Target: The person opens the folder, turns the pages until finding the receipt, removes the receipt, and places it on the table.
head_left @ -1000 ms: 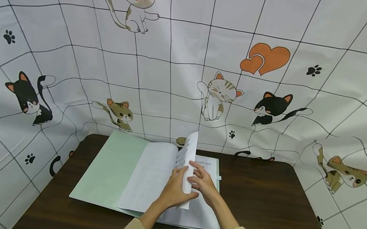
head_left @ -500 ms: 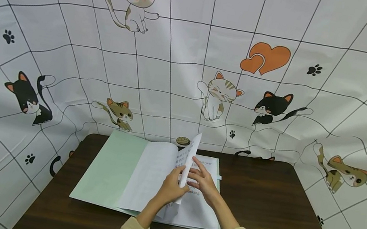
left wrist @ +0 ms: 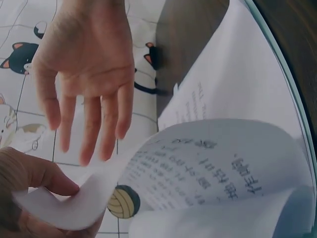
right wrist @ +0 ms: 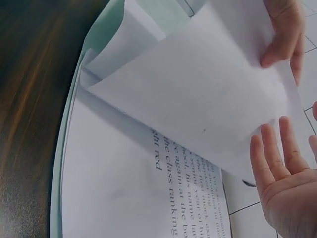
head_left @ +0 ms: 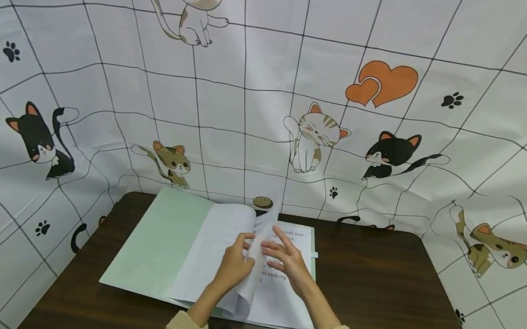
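While left fingers (head_left: 244,236) pinch a page (right wrist: 198,89), long axis pointing away, right fingers (left wrist: 91,129) spread

An open book (head_left: 201,259) lies on the desk (head_left: 377,302), which extends past the book on both sides. A lifted page (head_left: 250,285) stands over the book's middle, the left grip (head_left: 233,263) above the book's left half, the right grip (head_left: 291,262) above its right half. A backdrop (head_left: 259,69) hangs behind the book.
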`<state>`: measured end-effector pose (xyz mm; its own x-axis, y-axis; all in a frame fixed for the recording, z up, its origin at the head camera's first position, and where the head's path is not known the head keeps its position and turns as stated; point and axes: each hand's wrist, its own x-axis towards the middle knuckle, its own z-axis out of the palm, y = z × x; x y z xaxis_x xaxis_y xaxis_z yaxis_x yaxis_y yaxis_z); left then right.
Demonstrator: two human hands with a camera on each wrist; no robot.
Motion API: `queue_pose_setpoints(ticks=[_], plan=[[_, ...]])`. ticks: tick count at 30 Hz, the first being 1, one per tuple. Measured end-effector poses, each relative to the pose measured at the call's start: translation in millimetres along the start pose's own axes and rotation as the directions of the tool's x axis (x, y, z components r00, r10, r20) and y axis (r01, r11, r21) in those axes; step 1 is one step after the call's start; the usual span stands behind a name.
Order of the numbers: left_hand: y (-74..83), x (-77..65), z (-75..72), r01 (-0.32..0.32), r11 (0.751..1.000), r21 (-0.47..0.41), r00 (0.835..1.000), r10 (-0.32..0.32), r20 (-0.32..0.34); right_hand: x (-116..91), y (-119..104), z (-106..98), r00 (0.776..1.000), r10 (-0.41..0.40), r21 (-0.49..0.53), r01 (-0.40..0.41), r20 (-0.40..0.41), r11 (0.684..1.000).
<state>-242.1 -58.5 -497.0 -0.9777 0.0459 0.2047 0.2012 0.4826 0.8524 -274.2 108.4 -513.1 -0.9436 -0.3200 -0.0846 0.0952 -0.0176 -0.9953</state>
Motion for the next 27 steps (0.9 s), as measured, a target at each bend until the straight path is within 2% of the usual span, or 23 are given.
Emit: queue_pose_setpoints(ticks=[3,5,9,13,19,27], plan=[[-3.2,0.5,-4.7,0.003,1.0,0.019,0.999,-0.002,-0.034,0,3,-3,1.0,0.004,-0.012,-0.004,0.001,1.0],[-6.3,0.7,-8.4,0.03,0.999,0.041,0.998,-0.028,-0.059,0,6,-5,1.0,0.013,-0.009,-0.014,-0.006,1.0],[-15.3,1.2,-17.3,0.079,0.993,0.093,0.992,-0.069,-0.109,-1,11,-12,0.999,0.025,0.012,-0.024,-0.045,1.0],[-25.6,0.8,-26.9,0.088,0.988,0.128,0.987,-0.07,-0.142,-3,17,-21,0.995,0.032,0.025,-0.029,-0.09,0.999],[-36.6,-1.9,-40.9,0.085,0.986,0.142,0.986,-0.063,-0.152,-4,27,-31,0.983,0.063,0.033,-0.058,-0.174,0.998],[-46.3,-6.9,-51.0,0.102,0.973,0.207,0.985,-0.07,-0.16,-5,39,-44,0.95,0.108,0.089,-0.085,-0.292,0.992]])
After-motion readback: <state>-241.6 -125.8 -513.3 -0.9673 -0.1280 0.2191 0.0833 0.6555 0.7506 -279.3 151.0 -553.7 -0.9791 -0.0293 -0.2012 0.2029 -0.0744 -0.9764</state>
